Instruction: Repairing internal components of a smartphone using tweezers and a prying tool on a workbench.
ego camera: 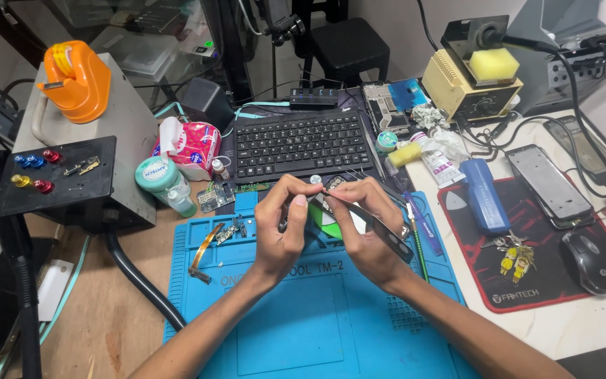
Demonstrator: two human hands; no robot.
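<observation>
Blue mat (331, 330), pink tissue pack (192, 149) rear-left, both hands (327, 228) w/ tweezers (369, 217)

Left hand (282, 235), right hand (362, 235): bare, no rings, gloves or watch; forearms bare, unsleeved.

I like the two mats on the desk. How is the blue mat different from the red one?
The blue work mat lies under both hands and carries small phone parts; the red mouse pad sits to the right, holding a black mouse, keys and a phone. The blue mat looks bigger and has moulded compartments; the red pad is patterned. Both lie flat.
</observation>
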